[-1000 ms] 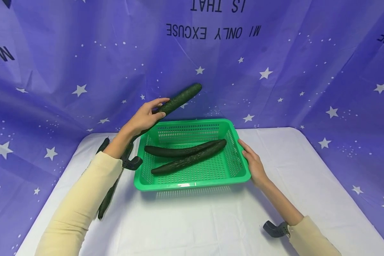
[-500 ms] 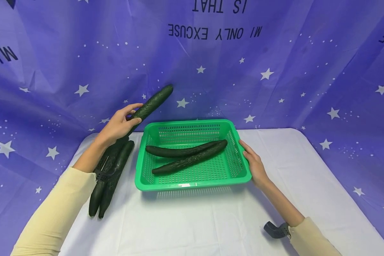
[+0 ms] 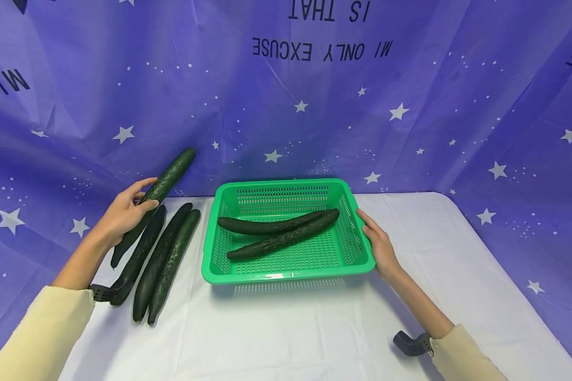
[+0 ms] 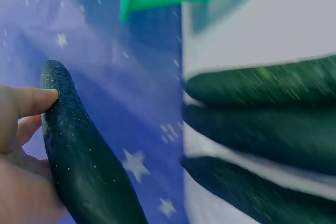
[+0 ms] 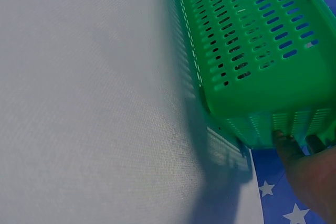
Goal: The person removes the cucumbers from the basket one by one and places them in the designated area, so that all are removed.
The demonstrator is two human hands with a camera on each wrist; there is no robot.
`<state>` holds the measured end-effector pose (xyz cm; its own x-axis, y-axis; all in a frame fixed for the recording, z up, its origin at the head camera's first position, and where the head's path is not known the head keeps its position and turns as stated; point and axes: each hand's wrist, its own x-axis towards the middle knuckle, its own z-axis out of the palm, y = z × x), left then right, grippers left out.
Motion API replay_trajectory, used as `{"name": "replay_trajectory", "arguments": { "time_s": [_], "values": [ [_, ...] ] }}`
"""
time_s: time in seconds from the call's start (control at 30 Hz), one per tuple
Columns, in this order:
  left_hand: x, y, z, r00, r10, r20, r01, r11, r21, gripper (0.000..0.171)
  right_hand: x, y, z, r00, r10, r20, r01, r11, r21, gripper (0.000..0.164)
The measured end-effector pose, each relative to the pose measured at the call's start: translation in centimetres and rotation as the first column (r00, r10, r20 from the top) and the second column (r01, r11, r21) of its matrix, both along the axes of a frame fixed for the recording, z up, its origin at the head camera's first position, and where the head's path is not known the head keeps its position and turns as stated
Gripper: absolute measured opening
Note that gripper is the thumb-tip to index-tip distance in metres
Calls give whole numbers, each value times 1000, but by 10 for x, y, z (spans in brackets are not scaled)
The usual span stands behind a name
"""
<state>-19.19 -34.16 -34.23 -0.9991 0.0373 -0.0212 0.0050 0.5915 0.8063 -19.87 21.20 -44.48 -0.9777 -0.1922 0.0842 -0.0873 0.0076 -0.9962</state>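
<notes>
My left hand (image 3: 124, 216) grips a long dark green cucumber (image 3: 172, 172) between thumb and fingers, its far end pointing up and to the right. In the left wrist view, the thumb and fingers wrap the side of this cucumber (image 4: 86, 150). Right below it, three more cucumbers (image 3: 175, 259) lie side by side on the white cloth. Two cucumbers (image 3: 278, 241) rest in a green plastic basket (image 3: 286, 277) at the middle. My right hand (image 3: 382, 251) touches the basket's right side, and the right wrist view shows its fingertips (image 5: 286, 145) against the slotted outer wall.
White cloth covers the table (image 3: 276, 338). A purple curtain (image 3: 314, 127) with white stars and lettering hangs behind and at both sides. Each wrist wears a dark camera mount (image 3: 412, 343).
My left hand has carried the cucumber left and down, from above the basket's back left corner to over the cucumbers on the cloth. The right hand and basket have stayed put.
</notes>
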Motion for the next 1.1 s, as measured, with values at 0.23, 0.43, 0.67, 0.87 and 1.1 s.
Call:
{"name": "replay_trajectory", "arguments": {
  "time_s": [0.23, 0.43, 0.67, 0.87, 1.1],
  "values": [
    [22, -38, -29, 996, 61, 57, -62, 998, 3, 66, 1, 0, 0, 1000, 7, -17, -6, 1000, 10, 50],
    [33, -63, -55, 991, 96, 96, -96, 995, -6, 67, 1, -1, 0, 1000, 2, 2, -2, 1000, 1, 50],
    [36, -79, -74, 985, 109, 133, -111, 994, 14, 67, 1, 0, 0, 1000, 9, -10, -9, 1000, -1, 50],
    [34, -83, -86, 983, 132, 129, -137, 990, 30, 67, 2, -1, 2, 1000, -1, -2, 1, 1000, -8, 50],
    [31, -81, -97, 978, 127, 163, -131, 991, 15, 67, 2, -2, 3, 1000, -1, 2, 1, 1000, 1, 49]
  ]
}}
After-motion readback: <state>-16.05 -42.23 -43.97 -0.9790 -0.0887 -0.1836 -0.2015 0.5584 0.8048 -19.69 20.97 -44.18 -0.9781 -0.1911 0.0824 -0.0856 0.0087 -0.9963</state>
